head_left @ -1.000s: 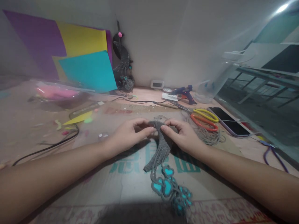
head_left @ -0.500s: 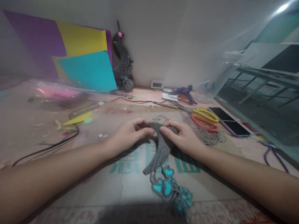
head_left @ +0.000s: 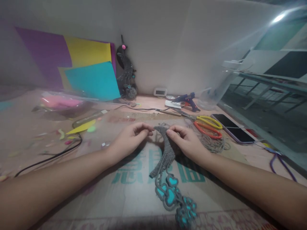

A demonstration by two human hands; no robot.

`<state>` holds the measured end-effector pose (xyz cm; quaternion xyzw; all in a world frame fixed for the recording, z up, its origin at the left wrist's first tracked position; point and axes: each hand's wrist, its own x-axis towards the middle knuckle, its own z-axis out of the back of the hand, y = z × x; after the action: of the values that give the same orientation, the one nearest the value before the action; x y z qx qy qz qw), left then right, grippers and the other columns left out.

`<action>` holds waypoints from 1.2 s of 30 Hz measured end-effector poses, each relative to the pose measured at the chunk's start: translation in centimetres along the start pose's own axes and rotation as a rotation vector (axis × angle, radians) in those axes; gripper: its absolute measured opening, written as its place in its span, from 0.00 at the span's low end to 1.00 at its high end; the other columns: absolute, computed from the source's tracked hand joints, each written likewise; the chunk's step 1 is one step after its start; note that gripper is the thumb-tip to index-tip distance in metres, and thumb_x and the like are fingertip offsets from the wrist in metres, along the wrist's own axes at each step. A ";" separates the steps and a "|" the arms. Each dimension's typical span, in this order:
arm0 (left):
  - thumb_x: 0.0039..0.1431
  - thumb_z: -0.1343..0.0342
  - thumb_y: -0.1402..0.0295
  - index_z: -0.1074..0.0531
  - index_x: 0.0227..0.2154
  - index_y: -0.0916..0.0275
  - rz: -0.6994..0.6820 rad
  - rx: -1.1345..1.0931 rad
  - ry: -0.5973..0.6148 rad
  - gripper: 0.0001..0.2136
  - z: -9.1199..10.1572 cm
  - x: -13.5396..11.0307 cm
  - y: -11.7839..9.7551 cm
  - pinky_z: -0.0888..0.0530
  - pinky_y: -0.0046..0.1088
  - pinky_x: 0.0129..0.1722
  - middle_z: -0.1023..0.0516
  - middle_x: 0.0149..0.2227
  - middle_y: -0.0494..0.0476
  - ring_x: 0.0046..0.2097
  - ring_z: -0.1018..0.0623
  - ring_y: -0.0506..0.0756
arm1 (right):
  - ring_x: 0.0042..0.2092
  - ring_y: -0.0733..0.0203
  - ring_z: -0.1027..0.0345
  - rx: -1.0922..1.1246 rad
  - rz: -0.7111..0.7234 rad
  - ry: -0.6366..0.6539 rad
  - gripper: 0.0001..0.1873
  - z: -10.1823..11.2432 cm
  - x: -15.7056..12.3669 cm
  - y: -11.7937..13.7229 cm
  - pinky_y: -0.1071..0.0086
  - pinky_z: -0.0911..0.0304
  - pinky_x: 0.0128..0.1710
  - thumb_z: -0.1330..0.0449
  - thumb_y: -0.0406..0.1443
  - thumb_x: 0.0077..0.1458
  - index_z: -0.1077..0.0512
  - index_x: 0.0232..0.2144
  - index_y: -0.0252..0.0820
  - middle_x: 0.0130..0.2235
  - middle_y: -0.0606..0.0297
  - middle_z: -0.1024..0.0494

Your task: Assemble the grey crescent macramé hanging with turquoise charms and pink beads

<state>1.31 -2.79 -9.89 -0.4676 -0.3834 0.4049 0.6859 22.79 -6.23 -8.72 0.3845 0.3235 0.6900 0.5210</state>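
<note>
The grey cord ornament (head_left: 167, 152), with turquoise hearts at its lower end, lies on printed cardboard (head_left: 134, 188) in the middle of the tabletop (head_left: 24, 134), its top end pinched in the right hand (head_left: 188, 142)'s grip. The left hand (head_left: 129, 141)'s fingertips are pressed together just beside that end; whether they hold a strand I cannot tell. Right of the hands lie loose cord (head_left: 214, 144), yellow-and-orange scissors (head_left: 208, 126) and a phone (head_left: 232, 128).

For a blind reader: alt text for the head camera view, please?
The left hand and right hand meet at the top of a grey cord ornament with turquoise inlays, lying on printed cardboard. Scissors, a phone and a glue gun lie beyond; coloured paper sheets lean against the wall.
</note>
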 end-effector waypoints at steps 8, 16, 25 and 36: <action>0.62 0.48 0.64 0.33 0.39 0.62 -0.035 -0.024 0.004 0.07 0.1 0.1 0.2 0.32 0.25 0.32 0.29 0.32 0.50 0.32 0.28 0.50 | 0.26 0.66 0.40 -0.026 0.038 0.006 0.17 0.0 -0.1 0.1 0.71 0.44 0.26 0.45 0.47 0.60 0.32 0.27 0.42 0.24 0.70 0.34; 0.66 0.52 0.62 0.37 0.43 0.61 0.002 -0.067 0.043 0.09 0.0 -0.1 0.1 0.43 0.21 0.20 0.40 0.21 0.42 0.21 0.40 0.47 | 0.28 0.65 0.38 -0.042 0.086 0.022 0.15 0.0 0.1 0.1 0.71 0.42 0.28 0.45 0.45 0.60 0.31 0.27 0.41 0.26 0.68 0.31; 0.63 0.53 0.68 0.34 0.44 0.61 -0.035 -0.050 0.021 0.09 -0.1 -0.3 0.2 0.41 0.23 0.23 0.34 0.27 0.47 0.24 0.38 0.47 | 0.28 0.65 0.38 -0.045 0.087 0.030 0.15 0.0 0.0 0.0 0.71 0.42 0.28 0.45 0.44 0.60 0.31 0.27 0.42 0.25 0.68 0.31; 0.60 0.45 0.64 0.30 0.38 0.64 -0.007 -0.073 -0.011 0.08 0.1 0.1 0.2 0.36 0.24 0.26 0.27 0.29 0.51 0.27 0.31 0.48 | 0.27 0.65 0.40 -0.032 0.092 0.035 0.14 -0.2 0.2 0.1 0.71 0.43 0.27 0.45 0.43 0.60 0.32 0.27 0.42 0.24 0.69 0.32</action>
<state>1.26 -2.60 -10.03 -0.4889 -0.4033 0.3907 0.6675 22.52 -6.08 -8.66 0.3786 0.3036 0.7247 0.4892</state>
